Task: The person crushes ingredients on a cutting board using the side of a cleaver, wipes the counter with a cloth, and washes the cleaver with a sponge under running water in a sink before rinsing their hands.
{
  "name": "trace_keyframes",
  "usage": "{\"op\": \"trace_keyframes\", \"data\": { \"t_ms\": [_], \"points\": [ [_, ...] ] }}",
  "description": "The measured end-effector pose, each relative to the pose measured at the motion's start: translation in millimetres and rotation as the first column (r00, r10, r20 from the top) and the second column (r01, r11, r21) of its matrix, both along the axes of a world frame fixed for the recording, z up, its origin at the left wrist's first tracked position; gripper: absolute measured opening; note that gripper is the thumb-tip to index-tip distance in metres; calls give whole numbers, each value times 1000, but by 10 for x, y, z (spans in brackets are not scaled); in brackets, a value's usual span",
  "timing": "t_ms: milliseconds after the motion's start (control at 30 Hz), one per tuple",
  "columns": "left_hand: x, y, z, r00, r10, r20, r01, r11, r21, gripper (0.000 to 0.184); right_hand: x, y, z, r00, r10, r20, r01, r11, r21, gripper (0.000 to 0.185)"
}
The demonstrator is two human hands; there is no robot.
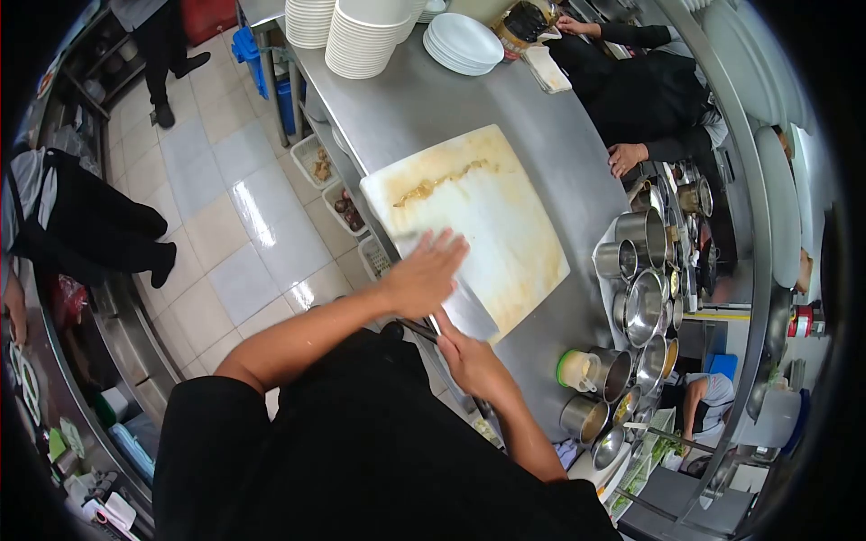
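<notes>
A white cutting board with yellowish stains lies on the steel table. Across its far part runs a thin strip of brown, wet-looking chopped food. My right hand grips a cleaver at the board's near edge, its wide blade tilted; the handle is mostly hidden by my fingers. Over the blade is my left hand, palm down with fingers spread and slightly blurred. It covers part of the blade, and I cannot tell whether it presses on the metal.
Stacked white bowls and plates stand at the table's far end. Steel pots and a cream-filled container line the right side. Baskets sit below the left edge. A co-worker's hand rests across the table.
</notes>
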State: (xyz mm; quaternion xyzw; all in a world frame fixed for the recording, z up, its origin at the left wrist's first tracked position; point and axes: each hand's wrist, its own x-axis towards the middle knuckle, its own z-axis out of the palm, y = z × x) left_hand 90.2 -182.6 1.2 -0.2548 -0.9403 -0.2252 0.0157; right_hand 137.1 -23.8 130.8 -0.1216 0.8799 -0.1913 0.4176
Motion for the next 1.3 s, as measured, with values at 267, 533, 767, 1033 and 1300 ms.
{"op": "trace_keyframes", "data": {
  "t_ms": [267, 533, 767, 1033, 1300],
  "points": [
    [-139, -63, 78, 996, -32, 81, 24, 995, 101, 66, -3, 49, -115, 994, -66, -90, 56, 992, -111, 51],
    [-371, -118, 51, 999, 2, 54, -8, 994, 106, 65, -333, 40, -124, 995, 37, -97, -48, 992, -112, 53],
    [-172, 375, 0, 999, -14, 34, 10, 992, 129, 65, -164, 562, -179, 993, 64, -100, -69, 996, -54, 52],
    [-643, -14, 18, 996, 84, 39, -88, 992, 95, 65, -753, 246, -223, 991, 114, -65, -119, 991, -68, 52],
    [-176, 650, 2, 994, 73, 80, -84, 986, 145, 64, -324, 1015, -421, 947, 163, -277, -225, 952, -206, 51]
  ]
}}
